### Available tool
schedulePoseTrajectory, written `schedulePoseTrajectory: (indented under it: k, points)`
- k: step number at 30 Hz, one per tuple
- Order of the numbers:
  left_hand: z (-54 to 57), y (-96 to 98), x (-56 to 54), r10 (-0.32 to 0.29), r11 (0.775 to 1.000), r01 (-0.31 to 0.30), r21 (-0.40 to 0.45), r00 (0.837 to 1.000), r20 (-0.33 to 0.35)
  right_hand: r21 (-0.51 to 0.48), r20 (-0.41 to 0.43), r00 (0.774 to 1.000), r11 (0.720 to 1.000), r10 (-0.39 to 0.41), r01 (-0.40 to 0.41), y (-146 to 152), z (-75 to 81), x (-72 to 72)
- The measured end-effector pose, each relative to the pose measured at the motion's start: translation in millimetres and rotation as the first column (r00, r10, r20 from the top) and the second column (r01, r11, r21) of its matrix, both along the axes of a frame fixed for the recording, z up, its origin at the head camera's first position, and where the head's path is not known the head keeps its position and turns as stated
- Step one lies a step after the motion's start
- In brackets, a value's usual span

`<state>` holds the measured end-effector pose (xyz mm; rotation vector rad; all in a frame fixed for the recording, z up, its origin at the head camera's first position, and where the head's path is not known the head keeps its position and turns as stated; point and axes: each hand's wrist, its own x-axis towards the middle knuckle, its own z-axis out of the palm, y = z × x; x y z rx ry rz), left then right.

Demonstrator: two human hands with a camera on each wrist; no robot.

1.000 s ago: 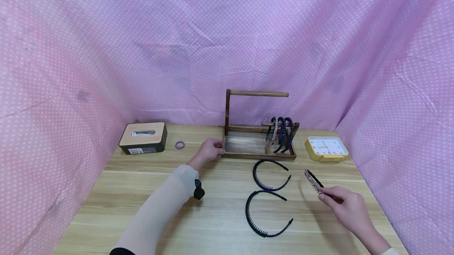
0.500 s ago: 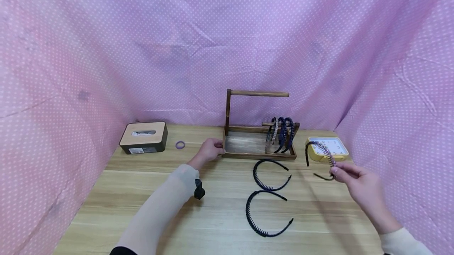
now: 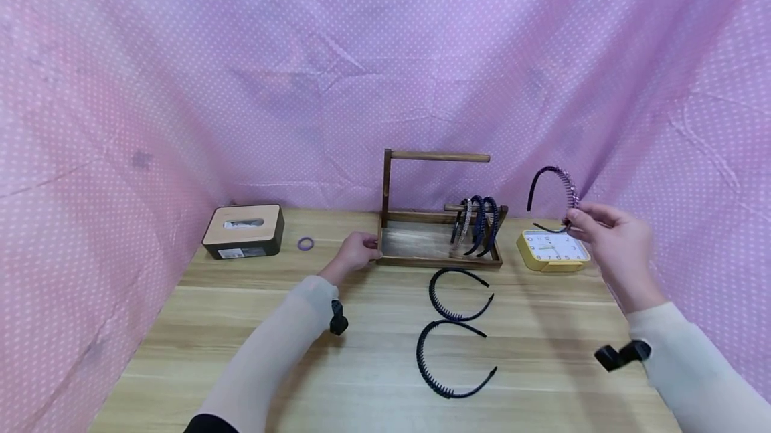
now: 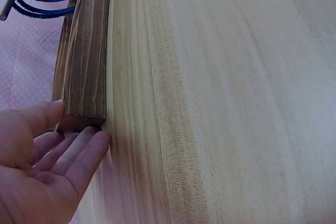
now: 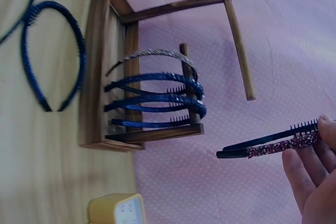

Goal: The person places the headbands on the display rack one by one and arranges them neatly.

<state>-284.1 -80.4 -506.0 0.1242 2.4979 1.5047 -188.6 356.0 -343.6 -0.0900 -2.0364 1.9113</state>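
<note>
My left hand (image 3: 351, 255) grips the left end of a wooden headband rack (image 3: 415, 262), thumb on the end's upper edge and fingertips low against it in the left wrist view. On the rack's short peg hang several headbands (image 3: 491, 229), dark blue ones and a silvery one. My right hand (image 3: 623, 249) pinches a toothed headband (image 3: 569, 189) with pink glitter (image 5: 283, 146), raised to the right of the rack. Its free tips point left and down. Two dark headbands (image 3: 435, 299) (image 3: 419, 357) lie on the table before the rack.
A yellow clock (image 3: 551, 264) sits right of the rack, below the raised headband. At the left are a wood-topped tissue box (image 3: 242, 219) and a purple ring (image 3: 305, 243). The rack's taller bar (image 3: 442, 156) juts right. Pink dotted cloth (image 3: 337, 85) encloses the table.
My right hand has lifted the pink headband up and away from me, from low over the table to above the clock, turning it upright. The left hand stays on the rack.
</note>
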Motion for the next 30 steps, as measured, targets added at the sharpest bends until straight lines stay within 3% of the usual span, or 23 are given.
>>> schedulePoseTrajectory:
  k: [3,9,14,22,30]
  points:
    - [-0.7,-0.7,0.1,0.000,1.000,0.000,-0.006,1.000,0.001,0.006,0.006,1.000,1.000,-0.030,0.030,-5,5.2,-20.1]
    - [-0.4,-1.0,1.0,-0.009,1.000,0.009,-0.013,1.000,-0.004,0.118,-0.009,0.998,0.991,-0.069,0.070,-18,11.0,-54.7]
    - [2.6,-0.8,2.1,-0.013,1.000,0.013,-0.009,1.000,-0.007,0.111,-0.006,0.998,0.992,-0.059,0.059,-29,14.4,-75.6]
    - [5.7,0.0,1.9,-0.017,1.000,0.017,0.007,1.000,0.002,0.149,-0.026,0.998,0.987,-0.054,0.057,-55,11.4,-99.0]
    - [8.3,0.9,2.8,-0.005,1.000,0.004,0.026,0.999,0.037,0.171,-0.050,0.999,0.985,0.008,0.000,-85,9.5,-108.0]
